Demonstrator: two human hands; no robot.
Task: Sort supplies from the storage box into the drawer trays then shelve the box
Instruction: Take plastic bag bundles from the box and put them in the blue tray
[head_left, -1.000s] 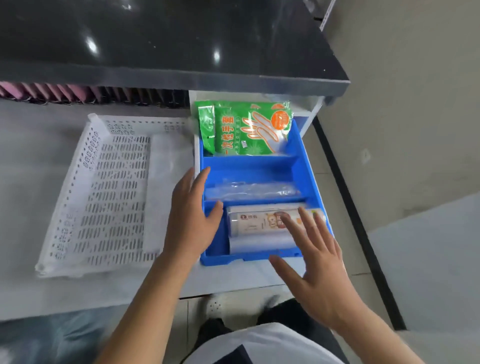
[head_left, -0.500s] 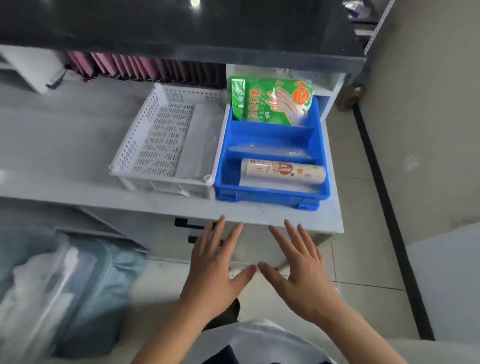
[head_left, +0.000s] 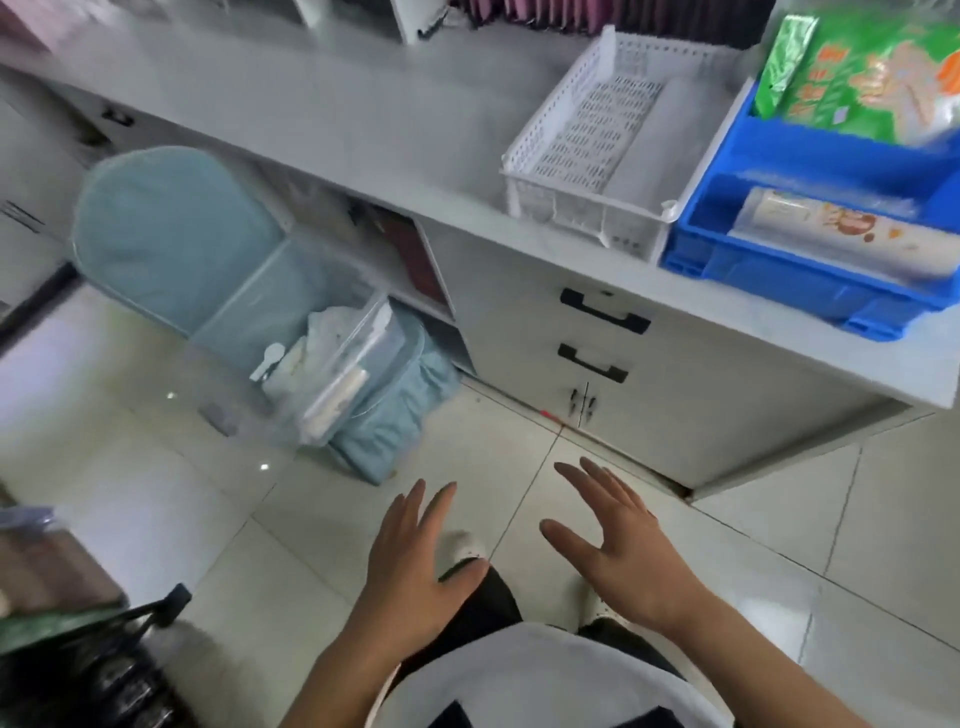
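Both hands, left (head_left: 415, 561) and right (head_left: 618, 545), hover empty with fingers spread over the floor at lower centre. The clear storage box (head_left: 332, 358) stands on the floor at centre left. The blue tray (head_left: 810, 280) sits on the counter (head_left: 363, 135) at upper right.

Both hands hang empty over the tiled floor (head_left: 156, 457), fingers spread: the left hand (head_left: 415, 561) beside the right hand (head_left: 618, 545), apart, palms down. Taking the white counter (head_left: 363, 130) as landmark: on its right end sits a blue tray (head_left: 789, 280) holding a printed roll (head_left: 841, 234) in front and a green packet (head_left: 872, 78) behind a divider. A white perforated basket (head_left: 587, 130) touches the tray's left side. Under the counter are two black drawer handles (head_left: 602, 312). Left of them, in the open space below, stands a clear storage box (head_left: 332, 358) with white supplies, its blue lid (head_left: 171, 234) raised.
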